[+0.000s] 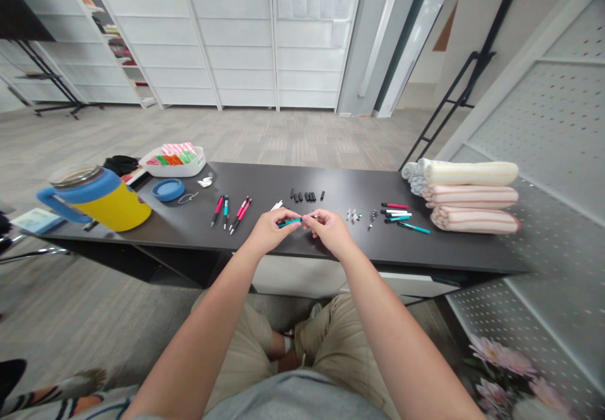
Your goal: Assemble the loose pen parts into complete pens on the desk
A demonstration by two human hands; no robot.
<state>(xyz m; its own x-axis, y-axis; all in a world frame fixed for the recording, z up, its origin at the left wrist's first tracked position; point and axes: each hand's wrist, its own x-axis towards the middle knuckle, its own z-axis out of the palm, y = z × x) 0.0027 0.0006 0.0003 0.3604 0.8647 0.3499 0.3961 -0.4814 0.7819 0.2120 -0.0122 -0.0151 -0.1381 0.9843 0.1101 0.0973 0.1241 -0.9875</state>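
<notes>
My left hand [270, 229] is closed around a teal pen barrel [289, 222], held level just above the dark table [265, 246]. My right hand [328, 229] pinches a small part at the barrel's right end; I cannot make out what it is. Several assembled red and teal pens [231, 210] lie left of my hands. A row of small black grips [306, 196] lies behind them. Small silver and white parts [360, 216] and several pen pieces [401, 215] lie to the right.
A yellow jug with a blue lid [97, 198] stands at the table's left, with a blue ring [168, 189] and a white tray of coloured items [176, 159] behind it. Folded towels [467, 195] are stacked at the right. Perforated white panels stand along the right.
</notes>
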